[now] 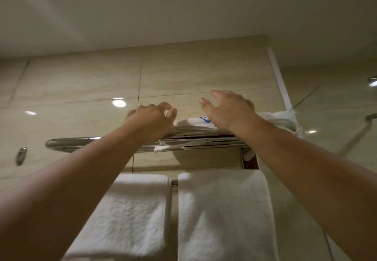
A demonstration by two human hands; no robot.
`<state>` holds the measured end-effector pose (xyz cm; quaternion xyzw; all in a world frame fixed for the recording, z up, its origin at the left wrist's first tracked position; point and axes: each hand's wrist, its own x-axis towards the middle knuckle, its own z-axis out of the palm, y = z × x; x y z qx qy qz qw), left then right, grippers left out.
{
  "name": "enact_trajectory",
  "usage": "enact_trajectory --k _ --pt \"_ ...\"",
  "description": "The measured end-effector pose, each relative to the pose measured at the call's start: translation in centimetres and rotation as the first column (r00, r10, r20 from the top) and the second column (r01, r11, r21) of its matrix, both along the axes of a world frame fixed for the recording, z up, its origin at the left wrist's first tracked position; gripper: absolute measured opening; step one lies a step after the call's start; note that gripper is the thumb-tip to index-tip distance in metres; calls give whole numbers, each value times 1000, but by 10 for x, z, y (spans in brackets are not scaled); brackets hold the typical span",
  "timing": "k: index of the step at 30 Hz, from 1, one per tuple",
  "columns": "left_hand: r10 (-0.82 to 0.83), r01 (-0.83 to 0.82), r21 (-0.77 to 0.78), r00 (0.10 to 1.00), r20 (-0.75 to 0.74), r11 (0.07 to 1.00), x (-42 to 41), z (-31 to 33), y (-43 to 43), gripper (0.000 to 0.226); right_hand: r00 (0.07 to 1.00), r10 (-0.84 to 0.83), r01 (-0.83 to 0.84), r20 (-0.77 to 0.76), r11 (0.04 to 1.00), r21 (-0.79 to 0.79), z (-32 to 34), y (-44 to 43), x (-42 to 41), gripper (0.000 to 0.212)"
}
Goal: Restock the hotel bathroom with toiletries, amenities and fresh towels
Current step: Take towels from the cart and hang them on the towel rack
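Note:
A chrome wall rack (pixel 69 143) is seen from below on the beige tiled wall. On its top shelf lies a folded white towel with blue print (pixel 193 121). My left hand (pixel 152 119) rests at the towel's left end, fingers curled and touching the cloth. My right hand (pixel 228 109) lies flat on the towel's top with fingers spread. Two white towels hang from the bar below, one on the left (pixel 130 213) and one on the right (pixel 222 213).
A glass shower panel (pixel 336 118) with a white edge strip stands to the right. A shower fitting (pixel 372 81) shows at the far right. A small chrome hook plate (pixel 21 155) sits on the wall to the left. The ceiling is close above.

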<state>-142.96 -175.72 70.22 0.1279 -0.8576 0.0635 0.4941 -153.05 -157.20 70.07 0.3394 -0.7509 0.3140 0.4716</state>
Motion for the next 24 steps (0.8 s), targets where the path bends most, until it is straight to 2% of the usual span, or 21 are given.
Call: enact_trajectory --k 2,7,13,18,24 --pt "80 -83 -69 996 -50 994 15 -6 -6 51 996 64 -60 -60 997 53 -7 -30 18 68" --pt "246 -255 -110 965 -88 961 64 -31 -32 56 970 193 -170 -147 973 156 -33 -91 55 67" --pt "489 -491 -60 871 -45 869 137 -82 -61 59 884 443 -405 -148 885 229 -72 -140 96 66" --pt "654 -655 98 755 44 749 205 -152 -62 60 760 649 -610 -33 730 309 -130 -176 137 66" --pt "771 -821 224 570 284 525 282 -269 -29 63 619 760 -757 199 508 412 -248 -201 190 68"
